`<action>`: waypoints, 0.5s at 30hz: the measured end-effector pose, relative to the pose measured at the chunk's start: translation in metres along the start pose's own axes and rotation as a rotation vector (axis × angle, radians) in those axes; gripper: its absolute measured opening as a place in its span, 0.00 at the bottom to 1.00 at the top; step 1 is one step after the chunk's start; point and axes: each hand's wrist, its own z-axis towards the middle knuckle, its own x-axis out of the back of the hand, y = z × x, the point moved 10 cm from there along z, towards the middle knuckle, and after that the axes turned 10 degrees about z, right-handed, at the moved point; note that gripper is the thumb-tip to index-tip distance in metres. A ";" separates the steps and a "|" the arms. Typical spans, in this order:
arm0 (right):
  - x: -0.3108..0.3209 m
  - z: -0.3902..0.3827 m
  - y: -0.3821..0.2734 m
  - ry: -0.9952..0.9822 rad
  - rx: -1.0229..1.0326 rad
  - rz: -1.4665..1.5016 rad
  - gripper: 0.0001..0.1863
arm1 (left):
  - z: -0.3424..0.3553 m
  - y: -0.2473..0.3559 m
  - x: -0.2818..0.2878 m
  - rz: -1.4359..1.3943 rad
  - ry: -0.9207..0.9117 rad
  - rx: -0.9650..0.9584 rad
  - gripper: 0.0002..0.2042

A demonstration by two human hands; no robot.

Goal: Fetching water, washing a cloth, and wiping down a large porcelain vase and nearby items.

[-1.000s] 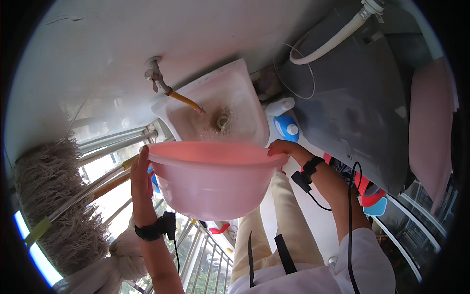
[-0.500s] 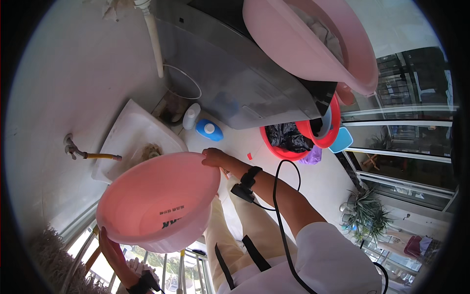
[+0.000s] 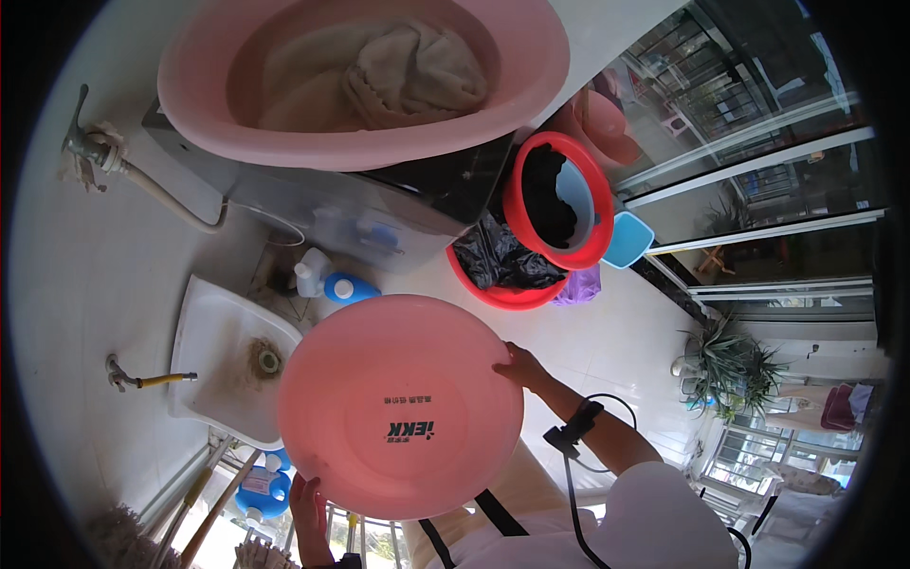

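A large pink basin [image 3: 398, 379] is held out in front of me, its inside facing up. My left hand [image 3: 308, 507] grips the rim at the lower left. On the far right side of the rim, my right hand [image 3: 521, 367] is closed around the edge. The basin looks bare inside apart from dark print on its bottom. Beyond it, a second pink basin [image 3: 379, 152] rests on a washing machine [image 3: 445, 185]. White cloth [image 3: 417, 76] lies in water in that second basin.
A white sink [image 3: 213, 351] with a wall tap [image 3: 123, 373] stands at the left. Blue bottles [image 3: 351, 287] sit near the machine and below the sink [image 3: 263, 491]. Red basins [image 3: 592, 251], a black bag [image 3: 507, 254] and a light blue tub [image 3: 627, 240] stand at the right, near glass doors.
The held basin has moved right and turned so more of its bottom faces me. My view has shifted, bringing the second basin and its cloth further into sight.
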 end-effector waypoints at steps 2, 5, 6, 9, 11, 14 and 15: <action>0.080 -0.036 0.047 0.052 -0.158 0.229 0.21 | 0.007 -0.006 -0.086 -0.020 -0.149 -0.001 0.19; 0.195 -0.094 0.095 0.220 -0.311 0.498 0.20 | 0.023 -0.040 -0.193 0.068 -0.357 0.097 0.20; 0.233 -0.110 0.110 0.276 -0.295 0.541 0.19 | 0.026 -0.045 -0.235 0.076 -0.423 0.099 0.20; 0.317 -0.135 0.145 0.412 -0.199 0.675 0.22 | 0.025 -0.033 -0.347 0.189 -0.522 0.036 0.20; 0.346 -0.124 0.158 0.436 -0.139 0.740 0.22 | 0.023 -0.022 -0.378 0.236 -0.445 -0.045 0.22; 0.368 -0.084 0.159 0.505 -0.041 0.915 0.20 | 0.026 0.000 -0.388 0.312 -0.340 -0.168 0.23; 0.378 -0.067 0.180 0.538 -0.049 0.991 0.19 | 0.025 0.009 -0.393 0.337 -0.342 -0.210 0.24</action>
